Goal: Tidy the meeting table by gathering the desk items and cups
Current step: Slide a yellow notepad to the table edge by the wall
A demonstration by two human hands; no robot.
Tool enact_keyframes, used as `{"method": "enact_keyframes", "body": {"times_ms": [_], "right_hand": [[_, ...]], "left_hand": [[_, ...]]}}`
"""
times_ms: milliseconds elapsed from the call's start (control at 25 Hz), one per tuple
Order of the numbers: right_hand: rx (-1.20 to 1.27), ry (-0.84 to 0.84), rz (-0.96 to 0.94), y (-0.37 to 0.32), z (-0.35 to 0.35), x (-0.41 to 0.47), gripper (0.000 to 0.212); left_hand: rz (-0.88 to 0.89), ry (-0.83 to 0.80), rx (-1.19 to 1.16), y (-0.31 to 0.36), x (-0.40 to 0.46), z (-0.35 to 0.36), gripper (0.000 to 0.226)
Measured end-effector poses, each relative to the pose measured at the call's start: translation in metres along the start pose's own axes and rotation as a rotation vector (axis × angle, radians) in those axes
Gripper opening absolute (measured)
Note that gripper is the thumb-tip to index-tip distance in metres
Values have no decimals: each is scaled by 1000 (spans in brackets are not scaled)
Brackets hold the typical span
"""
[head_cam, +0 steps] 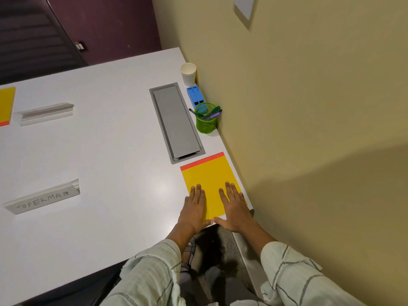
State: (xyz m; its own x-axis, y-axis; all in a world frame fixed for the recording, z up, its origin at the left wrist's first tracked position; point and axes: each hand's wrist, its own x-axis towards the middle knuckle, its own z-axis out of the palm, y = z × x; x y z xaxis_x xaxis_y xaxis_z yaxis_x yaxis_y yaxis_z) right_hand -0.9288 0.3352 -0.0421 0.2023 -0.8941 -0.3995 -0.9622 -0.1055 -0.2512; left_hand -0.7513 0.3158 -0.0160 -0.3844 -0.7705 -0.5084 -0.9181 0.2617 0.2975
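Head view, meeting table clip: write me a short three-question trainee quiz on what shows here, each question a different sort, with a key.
1. True or false: both hands, the left hand and the right hand, lie flat on the yellow notepad with the red top strip.
2. Multiple choice: the pens stand in A) the white paper cup, B) the green mesh pen holder, C) the blue plastic box.
3. Fill in: the name plate nearest the person reads ____.

Key: 1 true; 2 B; 3 SUPERMAN.
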Motion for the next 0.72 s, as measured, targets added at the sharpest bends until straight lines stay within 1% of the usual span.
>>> {"method": "enact_keyframes", "body": {"times_ms": [480,600,720], "right_hand": [[-12,-4,5,2,5,0,110],[-55,-47,22,2,-1,1,108],[-103,-56,-1,-4,-14,2,108]], "left_hand": [[-9,22,15,0,2,4,113],[4,28,51,-2,-2,4,112],[-1,52,73,-6,-10,3,107]]}}
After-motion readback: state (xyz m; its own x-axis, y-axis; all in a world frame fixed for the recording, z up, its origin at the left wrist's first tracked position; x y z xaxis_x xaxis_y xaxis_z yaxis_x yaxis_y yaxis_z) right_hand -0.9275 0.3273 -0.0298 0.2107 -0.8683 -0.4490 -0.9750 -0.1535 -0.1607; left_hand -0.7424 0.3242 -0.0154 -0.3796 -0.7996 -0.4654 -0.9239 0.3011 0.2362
